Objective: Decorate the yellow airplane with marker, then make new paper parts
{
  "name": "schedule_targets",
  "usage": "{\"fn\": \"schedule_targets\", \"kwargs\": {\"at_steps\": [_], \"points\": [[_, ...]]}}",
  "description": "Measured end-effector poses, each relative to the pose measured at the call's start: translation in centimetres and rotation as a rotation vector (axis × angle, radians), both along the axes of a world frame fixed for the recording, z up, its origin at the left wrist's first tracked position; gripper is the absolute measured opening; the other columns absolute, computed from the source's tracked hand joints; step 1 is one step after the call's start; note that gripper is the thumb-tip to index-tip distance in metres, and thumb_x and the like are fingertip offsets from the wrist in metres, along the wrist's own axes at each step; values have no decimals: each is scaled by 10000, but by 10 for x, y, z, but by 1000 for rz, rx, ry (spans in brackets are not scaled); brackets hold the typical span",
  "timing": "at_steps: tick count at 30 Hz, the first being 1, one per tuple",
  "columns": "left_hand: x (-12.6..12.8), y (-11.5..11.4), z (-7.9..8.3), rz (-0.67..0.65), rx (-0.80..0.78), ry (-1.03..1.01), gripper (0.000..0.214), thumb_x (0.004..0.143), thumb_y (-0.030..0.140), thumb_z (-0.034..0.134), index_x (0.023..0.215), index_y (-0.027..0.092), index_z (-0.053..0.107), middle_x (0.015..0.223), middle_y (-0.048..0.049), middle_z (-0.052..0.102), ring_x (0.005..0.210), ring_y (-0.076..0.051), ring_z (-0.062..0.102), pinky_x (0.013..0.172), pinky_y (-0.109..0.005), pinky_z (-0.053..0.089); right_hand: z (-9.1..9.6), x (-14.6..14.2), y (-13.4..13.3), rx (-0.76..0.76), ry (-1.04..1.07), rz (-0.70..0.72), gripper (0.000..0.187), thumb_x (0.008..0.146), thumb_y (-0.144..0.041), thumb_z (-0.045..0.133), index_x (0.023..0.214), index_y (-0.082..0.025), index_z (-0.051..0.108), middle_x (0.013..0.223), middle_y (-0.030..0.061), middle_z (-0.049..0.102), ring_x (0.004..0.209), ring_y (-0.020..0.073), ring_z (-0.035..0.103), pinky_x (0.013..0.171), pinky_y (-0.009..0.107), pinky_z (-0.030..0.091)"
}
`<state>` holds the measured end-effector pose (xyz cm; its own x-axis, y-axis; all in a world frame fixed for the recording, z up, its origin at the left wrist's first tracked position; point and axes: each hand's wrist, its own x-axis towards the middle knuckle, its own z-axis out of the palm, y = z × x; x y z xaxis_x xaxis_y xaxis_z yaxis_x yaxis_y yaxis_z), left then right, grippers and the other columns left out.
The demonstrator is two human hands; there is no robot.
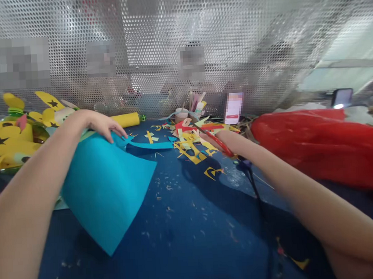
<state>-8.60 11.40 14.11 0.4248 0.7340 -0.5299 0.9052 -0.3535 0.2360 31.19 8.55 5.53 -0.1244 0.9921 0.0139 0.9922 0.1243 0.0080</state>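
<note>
My left hand grips the top edge of a large turquoise paper sheet, fingers curled over it, holding it tilted above the dark blue table. A long cut strip of the same paper trails from its upper right. My right hand is closed around red-handled scissors, which rest over a heap of yellow and red paper scraps at the table's middle back.
Yellow paper shapes with dark stars and a green-capped bottle sit at the far left. A yellow roll lies behind the sheet. A red plastic bag fills the right. A perforated metal screen stands behind; people sit beyond it.
</note>
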Motion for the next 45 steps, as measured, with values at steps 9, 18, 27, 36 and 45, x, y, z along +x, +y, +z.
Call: {"fn": "schedule_targets", "kwargs": {"at_steps": [9, 18, 27, 36, 45], "points": [[2, -5, -5, 41, 269, 213, 434, 736, 288, 619, 1146, 175, 704, 1227, -110, 682, 1095, -282, 629, 932, -344, 461, -16, -12, -4, -230, -199, -48, 520, 944, -461, 406, 1017, -63, 733, 974, 239, 726, 949, 319, 700, 780, 365, 511], [82, -30, 3, 149, 482, -1147, 229, 750, 251, 683, 959, 162, 656, 943, -25, 674, 869, -165, 639, 845, -340, 526, 4, -11, -12, -99, -151, 61, 344, 902, -351, 493, 901, -135, 761, 897, 151, 751, 858, 268, 701, 714, 309, 488], [118, -18, -59, 112, 121, -1135, 251, 789, 284, 645, 1021, 189, 636, 892, 2, 698, 781, -147, 666, 692, -260, 575, -11, 23, 15, 56, -104, -46, 265, 871, -271, 546, 1002, -138, 735, 1041, 137, 738, 965, 252, 678, 785, 297, 482], [124, -38, -136, -150, 420, -725, 415, 865, 385, 570, 1263, 266, 572, 1212, -26, 613, 1048, -212, 612, 813, -293, 550, -18, 20, 12, 72, -97, -189, 383, 906, -299, 488, 1139, -24, 618, 1092, 263, 673, 1025, 335, 655, 808, 388, 487], [114, -40, -153, 57, 711, -871, 378, 991, 390, 380, 1278, 193, 525, 1169, -92, 627, 1114, -187, 575, 1001, -342, 448, -6, -33, -20, 143, 1106, 215, 190, 871, -396, 592, 884, -210, 556, 678, 24, 639, 641, 163, 625, 659, 328, 508]]}}
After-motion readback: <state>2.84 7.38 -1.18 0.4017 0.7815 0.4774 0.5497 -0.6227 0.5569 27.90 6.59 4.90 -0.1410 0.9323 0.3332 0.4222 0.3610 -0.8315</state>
